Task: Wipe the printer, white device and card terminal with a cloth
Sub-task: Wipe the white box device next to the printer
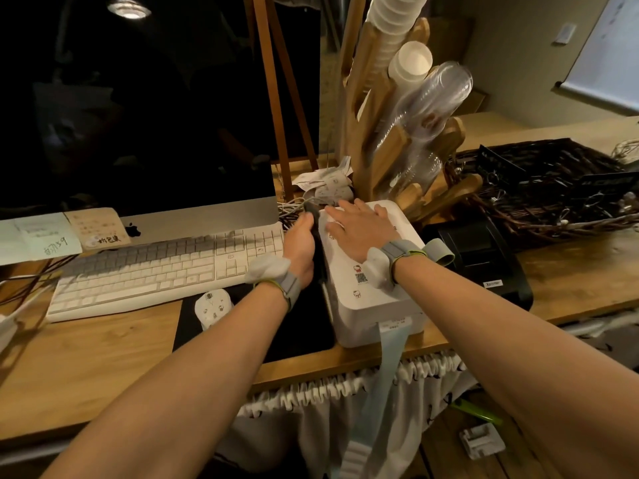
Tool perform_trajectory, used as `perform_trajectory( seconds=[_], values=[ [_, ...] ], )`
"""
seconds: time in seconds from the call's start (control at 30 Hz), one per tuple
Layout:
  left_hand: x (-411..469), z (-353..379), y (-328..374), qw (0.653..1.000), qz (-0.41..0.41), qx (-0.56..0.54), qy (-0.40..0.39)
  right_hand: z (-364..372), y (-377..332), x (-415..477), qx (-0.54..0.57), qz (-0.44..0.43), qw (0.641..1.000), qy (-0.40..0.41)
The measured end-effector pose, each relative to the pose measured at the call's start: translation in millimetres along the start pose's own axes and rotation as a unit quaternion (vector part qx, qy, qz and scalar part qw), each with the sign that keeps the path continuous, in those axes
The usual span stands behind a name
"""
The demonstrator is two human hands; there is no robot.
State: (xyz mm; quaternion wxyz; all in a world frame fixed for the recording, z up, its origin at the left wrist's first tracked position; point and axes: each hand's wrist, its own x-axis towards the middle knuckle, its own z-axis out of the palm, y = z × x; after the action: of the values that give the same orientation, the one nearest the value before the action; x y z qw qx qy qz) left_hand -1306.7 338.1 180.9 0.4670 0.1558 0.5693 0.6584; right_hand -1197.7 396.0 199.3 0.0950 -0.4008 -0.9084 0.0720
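While the right hand point(359, 229) lies flat and open, palm down on the lid of the white device point(375, 288), the left hand point(300, 250) is closed in a grip on a dark cloth point(318, 250) pressed against the device's left side wall. The cloth sits directly to the right of that grip, sandwiched between palm and wall, so the surface being wiped is touching it. The device's long axis runs away from the person, and the side wall runs along the same line, so I judge the coming stroke will travel forward or back along it. The left hand is the nearer one to that wall; the right hand only steadies the box from above.

The device is a smooth, matt plastic box with rounded corners, small stickers on top and a pale blue paper strip point(390, 344) hanging from its front over the worktop point(103, 361) edge. Just beyond the right hand's wrist sits the black printer point(484, 261), glossy and angular, untouched for now. I cannot pick out a card terminal for certain. The cloth looks soft and thin, folded in the grip. A white keyboard point(162, 267) lies to the left of the left hand.
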Motion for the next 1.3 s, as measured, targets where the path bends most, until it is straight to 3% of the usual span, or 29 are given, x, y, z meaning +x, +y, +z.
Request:
perform_trajectory(
  seconds=[0.07,0.2,0.33,0.4,0.5,0.6,0.67,0.73,0.8,0.9,1.0,1.07,1.17,1.3],
  values=[
    [1,0,3,1.0,0.025,0.004,0.007,1,-2,-2,-0.001,-0.002,1.0,0.004],
    [-2,-12,-28,0.986,-0.038,0.165,-0.009,0,-2,-1,-0.004,0.003,1.0,0.002],
    [-2,0,-7,0.999,0.027,0.028,0.011,-1,0,9,-0.057,0.012,0.997,-0.059],
    [-8,-6,-22,0.997,0.042,0.057,0.011,2,0,11,-0.058,0.017,0.996,-0.061],
    [-20,-13,-38,0.995,-0.029,0.097,-0.017,5,2,13,-0.055,0.03,0.997,-0.054],
    [-18,-1,-12,0.999,0.046,0.011,0.01,4,3,17,-0.049,0.031,0.995,-0.079],
    [-16,-5,-21,0.997,0.063,0.042,0.013,2,1,12,-0.046,0.029,0.996,-0.07],
    [-29,-14,-41,0.995,-0.002,0.095,-0.012,4,-1,4,-0.022,0.015,0.999,-0.018],
    [-32,-14,-39,0.998,-0.027,0.056,-0.026,1,-4,1,-0.032,0.017,0.999,-0.001],
    [-31,-7,-24,0.998,0.05,0.0,-0.032,-8,-7,7,-0.062,0.039,0.995,-0.066],
    [-45,-16,-48,0.997,0.022,0.07,-0.029,-9,-10,2,-0.077,0.034,0.996,-0.024],
    [-46,-16,-45,0.998,0.009,0.048,-0.029,-5,-8,-1,-0.065,0.02,0.998,-0.008],
    [-41,-8,-30,0.997,0.064,0.015,-0.031,-7,-6,1,-0.053,0.014,0.997,-0.048],
    [-56,-19,-60,0.997,-0.016,0.079,-0.003,-5,-7,-5,-0.014,0.004,1.0,0.008]
  ],
)
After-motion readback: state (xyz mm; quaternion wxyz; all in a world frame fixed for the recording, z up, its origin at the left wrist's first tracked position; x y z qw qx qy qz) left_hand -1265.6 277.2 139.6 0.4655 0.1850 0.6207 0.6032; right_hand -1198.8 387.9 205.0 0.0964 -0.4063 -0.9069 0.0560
